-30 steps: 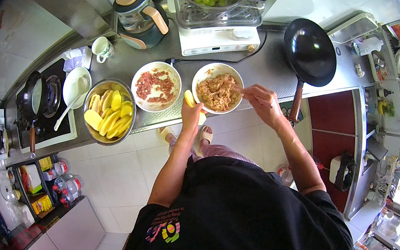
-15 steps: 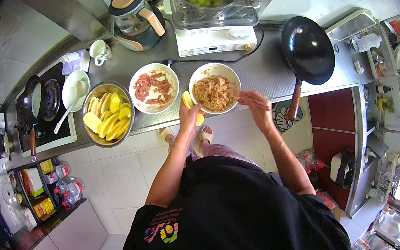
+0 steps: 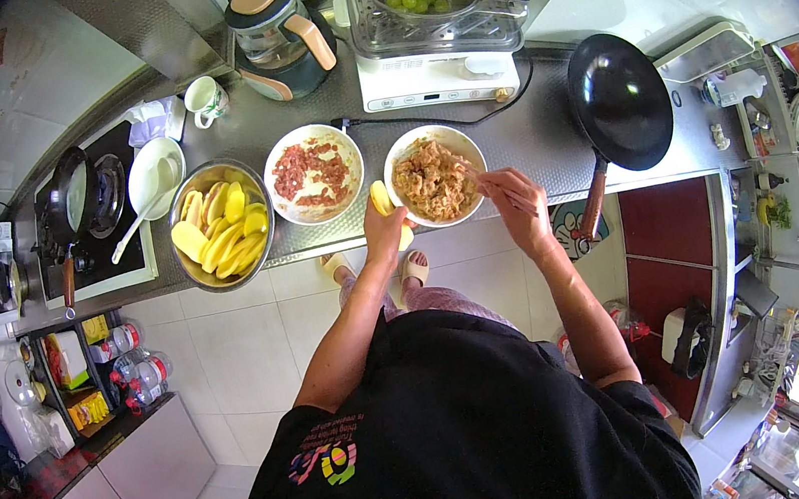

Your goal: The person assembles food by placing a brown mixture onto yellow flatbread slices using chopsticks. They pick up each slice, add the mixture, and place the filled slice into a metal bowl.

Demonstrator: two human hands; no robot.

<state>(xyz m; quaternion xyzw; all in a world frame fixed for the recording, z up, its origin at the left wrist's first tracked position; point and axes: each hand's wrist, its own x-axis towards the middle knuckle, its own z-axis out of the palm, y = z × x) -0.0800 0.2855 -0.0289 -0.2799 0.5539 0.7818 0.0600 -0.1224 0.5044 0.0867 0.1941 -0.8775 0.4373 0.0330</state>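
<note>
My left hand [image 3: 384, 231] is closed around a yellow slice [image 3: 380, 198], which looks like potato; more yellow shows below the fingers. Just right of it stands a white bowl [image 3: 479, 146] of light brown minced filling [image 3: 435, 180]. From the right, my right hand [image 3: 522, 209] grips thin chopsticks [image 3: 515, 200], their tips at the bowl's right edge, over the filling. Left of these, a second white bowl [image 3: 279, 208] holds reddish minced meat [image 3: 311, 172]. Beside that, a steel bowl [image 3: 270, 249] is full of yellow slices [image 3: 221, 235].
A black wok [image 3: 619, 99] lies on the right, its wooden handle over the counter's front edge. Behind the bowls stand a glass kettle [image 3: 277, 44] and a white appliance [image 3: 438, 83] with a cord. At left are a small pan [image 3: 70, 197] on the stove and a ladle [image 3: 139, 223] in a white bowl.
My right hand has shifted slightly, bringing the chopsticks further over the bowl's right side. My left hand still holds the yellow slice; the whole view has drifted slightly.
</note>
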